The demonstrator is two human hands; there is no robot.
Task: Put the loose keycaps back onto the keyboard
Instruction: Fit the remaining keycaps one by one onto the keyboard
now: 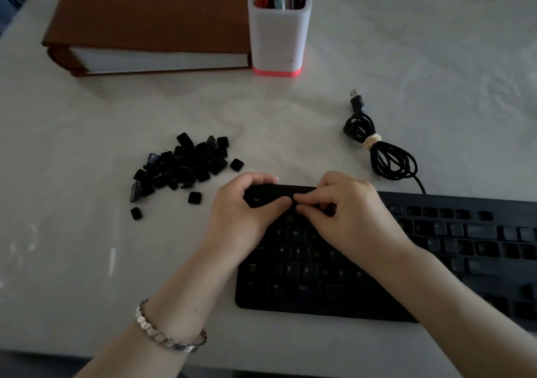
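1. Head view, only angle there is, and it's pretty dim. The black keyboard [319, 276] sits on the pale table [87, 232] at lower right, running off the right edge of the shot.
2. The left hand [241, 209] is wrapped round the keyboard's far left corner, fingers curled over the back edge and thumb lying across the top row by the Esc key.
3. The right hand [343, 203] is right beside it, thumb and forefinger bunched together and pressed down on the top row. It looks like a pinch, but I can't tell if there's a keycap between the fingertips, since they hide that spot.
4. The loose keycaps [186, 162] are heaped in a pile on the table left of the keyboard and a bit farther back, with a few strays lying just outside the heap.
5. Several sockets on the right part of the keyboard look bare.
6. Behind the keyboard is its cable [383, 151], coiled and tied with a band, USB plug [356, 97] pointing away.
7. At the far side are a brown binder [139, 29] and a white pen holder [277, 37] touching its right edge.
8. There's a silver bracelet [168, 334] on the left wrist.
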